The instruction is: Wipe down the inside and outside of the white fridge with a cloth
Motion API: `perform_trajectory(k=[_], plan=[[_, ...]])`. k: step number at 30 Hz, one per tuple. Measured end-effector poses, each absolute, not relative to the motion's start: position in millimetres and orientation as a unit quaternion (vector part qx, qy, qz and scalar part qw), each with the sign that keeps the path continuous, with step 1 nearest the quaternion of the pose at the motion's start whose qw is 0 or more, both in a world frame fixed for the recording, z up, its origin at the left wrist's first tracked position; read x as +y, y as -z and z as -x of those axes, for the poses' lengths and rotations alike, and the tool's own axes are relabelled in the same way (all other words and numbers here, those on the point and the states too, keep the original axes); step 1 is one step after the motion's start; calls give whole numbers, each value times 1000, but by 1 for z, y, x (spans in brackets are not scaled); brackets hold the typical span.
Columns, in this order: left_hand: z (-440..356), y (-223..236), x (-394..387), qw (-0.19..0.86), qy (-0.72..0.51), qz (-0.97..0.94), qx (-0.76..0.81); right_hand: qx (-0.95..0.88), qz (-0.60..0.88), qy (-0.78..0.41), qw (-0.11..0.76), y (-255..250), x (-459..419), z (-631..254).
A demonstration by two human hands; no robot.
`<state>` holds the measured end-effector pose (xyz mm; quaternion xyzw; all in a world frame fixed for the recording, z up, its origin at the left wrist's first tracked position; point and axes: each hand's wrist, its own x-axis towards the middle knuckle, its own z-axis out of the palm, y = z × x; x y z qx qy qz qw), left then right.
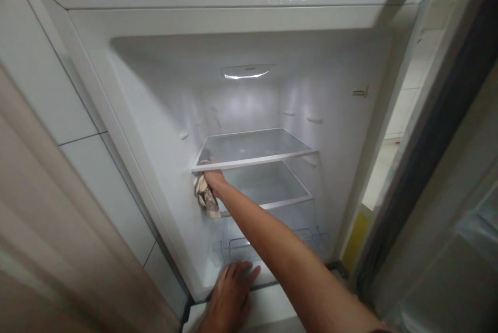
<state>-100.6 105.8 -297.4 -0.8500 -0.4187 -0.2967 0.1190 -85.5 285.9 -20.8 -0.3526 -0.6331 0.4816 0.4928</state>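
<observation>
My right hand point(215, 180) reaches into a fridge point(128, 115), its fingers closed on a patterned brown-and-cream cloth point(206, 197). The cloth lies against the inner left wall, just under the front left corner of the upper glass shelf point(252, 145). That shelf partly hides my fingers. Below it sits a lower glass shelf point(268, 185), its left front corner next to the hanging cloth. My left hand point(231, 291) rests at the bottom front edge of the fridge, fingers stretched out and thumb apart, with nothing seen in it.
A clear drawer point(241, 247) stands under the shelves. The fridge light point(247, 72) is lit at the top. At right the fridge door point(436, 167) stands wide, and a tiled wall point(101, 182) runs close along the left side.
</observation>
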Motion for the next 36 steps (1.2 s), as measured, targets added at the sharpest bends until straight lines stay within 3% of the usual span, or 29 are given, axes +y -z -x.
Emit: perform_trajectory(k=[6,13,20,25,31,36], plan=[[99,302,105,172,296,840,-422,-724,330,-362,485,72,215,58],[101,305,104,116,292,844,-435,-764,511,-225,325,43,214,61],[107,311,106,168,285,854,-402,-832,508,-123,187,77,198,44],[106,296,98,163,242,864,-409,-809,575,-45,111,57,230,-31],[87,251,106,206,272,871,-353,-679,724,25,122,44,266,-167],[74,171,172,221,278,825,-439,-734,665,50,127,60,264,-148]])
